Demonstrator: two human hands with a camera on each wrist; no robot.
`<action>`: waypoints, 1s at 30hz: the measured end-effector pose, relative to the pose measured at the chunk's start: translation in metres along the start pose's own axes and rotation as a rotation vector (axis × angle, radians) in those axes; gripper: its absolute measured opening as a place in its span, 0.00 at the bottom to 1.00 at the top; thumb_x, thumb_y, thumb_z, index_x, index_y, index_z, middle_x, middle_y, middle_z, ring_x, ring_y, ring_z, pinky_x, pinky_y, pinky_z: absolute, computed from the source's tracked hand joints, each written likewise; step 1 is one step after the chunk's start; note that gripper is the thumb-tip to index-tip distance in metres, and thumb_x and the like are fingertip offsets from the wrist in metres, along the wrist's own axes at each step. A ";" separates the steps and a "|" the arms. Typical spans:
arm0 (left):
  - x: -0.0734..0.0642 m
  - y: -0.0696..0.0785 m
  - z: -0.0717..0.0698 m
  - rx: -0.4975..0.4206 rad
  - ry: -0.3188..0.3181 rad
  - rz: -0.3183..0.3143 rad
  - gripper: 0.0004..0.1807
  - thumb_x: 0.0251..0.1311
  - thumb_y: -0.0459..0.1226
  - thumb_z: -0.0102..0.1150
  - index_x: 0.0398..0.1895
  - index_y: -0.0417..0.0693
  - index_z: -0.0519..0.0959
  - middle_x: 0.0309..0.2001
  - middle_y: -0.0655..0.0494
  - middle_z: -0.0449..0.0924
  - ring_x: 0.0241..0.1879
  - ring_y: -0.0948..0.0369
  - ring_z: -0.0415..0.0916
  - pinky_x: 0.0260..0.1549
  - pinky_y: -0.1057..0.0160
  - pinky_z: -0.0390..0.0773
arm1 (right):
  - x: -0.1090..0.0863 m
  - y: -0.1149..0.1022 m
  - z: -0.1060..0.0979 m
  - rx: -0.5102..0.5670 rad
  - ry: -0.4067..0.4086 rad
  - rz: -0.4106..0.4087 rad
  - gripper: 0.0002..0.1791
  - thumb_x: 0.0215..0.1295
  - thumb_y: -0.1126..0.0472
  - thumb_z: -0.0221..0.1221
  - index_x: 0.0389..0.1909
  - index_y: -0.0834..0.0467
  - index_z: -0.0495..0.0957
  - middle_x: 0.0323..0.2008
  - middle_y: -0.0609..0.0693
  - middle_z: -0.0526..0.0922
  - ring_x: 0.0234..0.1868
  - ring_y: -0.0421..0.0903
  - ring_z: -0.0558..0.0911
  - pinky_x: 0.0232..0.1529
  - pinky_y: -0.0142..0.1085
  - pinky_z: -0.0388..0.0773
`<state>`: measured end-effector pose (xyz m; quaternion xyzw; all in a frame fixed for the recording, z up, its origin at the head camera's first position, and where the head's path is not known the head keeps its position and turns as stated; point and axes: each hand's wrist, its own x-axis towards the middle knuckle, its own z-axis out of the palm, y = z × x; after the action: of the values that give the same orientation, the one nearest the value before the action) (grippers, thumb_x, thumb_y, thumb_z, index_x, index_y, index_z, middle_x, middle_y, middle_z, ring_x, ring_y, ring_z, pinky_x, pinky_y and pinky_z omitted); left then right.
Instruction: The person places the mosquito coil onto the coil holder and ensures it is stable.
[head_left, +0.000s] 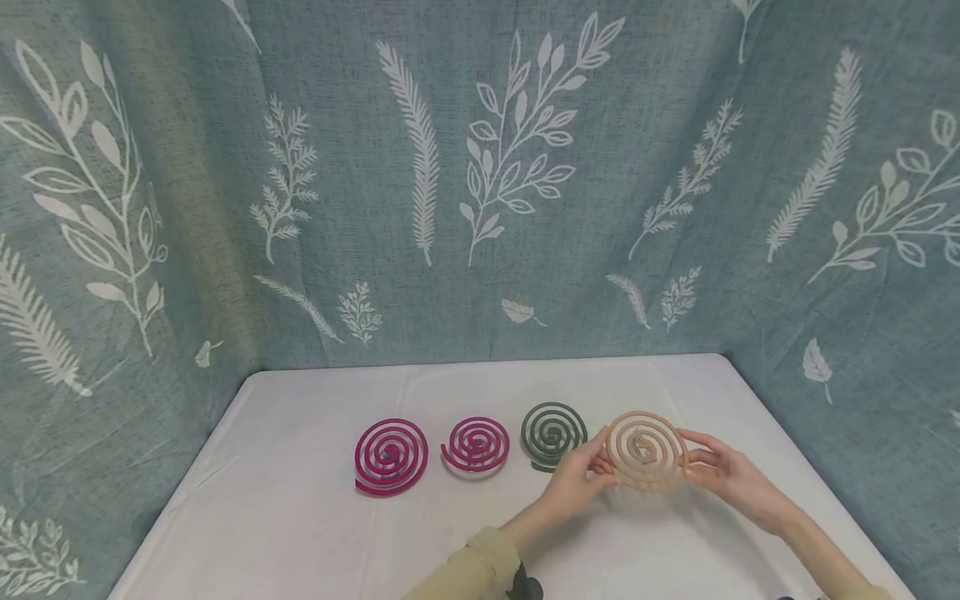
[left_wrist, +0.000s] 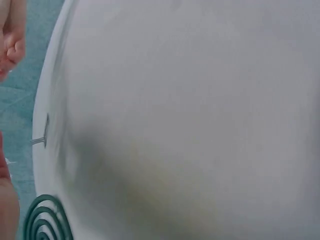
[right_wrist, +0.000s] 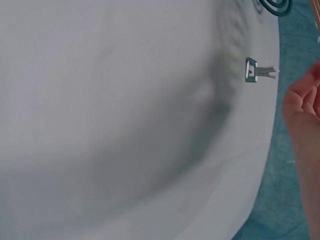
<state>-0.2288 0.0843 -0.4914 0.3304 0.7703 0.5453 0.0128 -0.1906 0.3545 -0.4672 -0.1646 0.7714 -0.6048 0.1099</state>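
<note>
My left hand [head_left: 576, 482] and right hand [head_left: 726, 477] hold a tan mosquito coil [head_left: 660, 418] by its opposite edges, at the right part of the table. The coil is raised and its spiral faces me, with its lower rim blurred. A small metal stand [right_wrist: 251, 70] is on the white cloth in the right wrist view. Left of my left hand is a dark green coil [head_left: 553, 406], partly overlapped by the fingers. Further left are two magenta coils, a smaller one [head_left: 476, 420] and a larger one [head_left: 392, 422] at the row's left end.
A white cloth covers the table [head_left: 300, 533]. Behind it and along both sides hangs a blue-green curtain [head_left: 345, 183] with white leaf patterns. Shadows of the hands and the held coil fall on the cloth.
</note>
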 end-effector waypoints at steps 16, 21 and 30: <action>0.006 -0.008 0.024 -0.125 0.255 -0.182 0.30 0.54 0.29 0.62 0.62 0.34 0.68 0.39 0.48 0.83 0.38 0.65 0.80 0.39 0.77 0.77 | 0.012 0.026 0.016 0.291 0.092 0.008 0.35 0.68 0.71 0.50 0.71 0.45 0.52 0.41 0.39 0.78 0.42 0.32 0.79 0.45 0.26 0.77; 0.006 -0.007 0.026 -0.085 0.235 -0.210 0.31 0.54 0.30 0.62 0.63 0.35 0.67 0.38 0.48 0.83 0.35 0.66 0.79 0.37 0.77 0.76 | 0.013 0.032 0.016 0.270 0.112 -0.006 0.38 0.68 0.71 0.49 0.74 0.56 0.44 0.40 0.38 0.78 0.41 0.30 0.78 0.45 0.24 0.76; 0.007 -0.013 0.031 -0.085 0.234 -0.266 0.33 0.54 0.35 0.64 0.65 0.43 0.67 0.39 0.47 0.84 0.32 0.68 0.76 0.33 0.77 0.74 | 0.020 0.039 0.016 0.116 0.222 0.099 0.39 0.69 0.66 0.51 0.72 0.68 0.39 0.39 0.34 0.80 0.41 0.29 0.77 0.43 0.24 0.75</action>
<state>-0.2287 0.1110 -0.5121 0.1591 0.7796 0.6057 0.0088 -0.2074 0.3411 -0.5079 -0.0518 0.7499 -0.6566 0.0626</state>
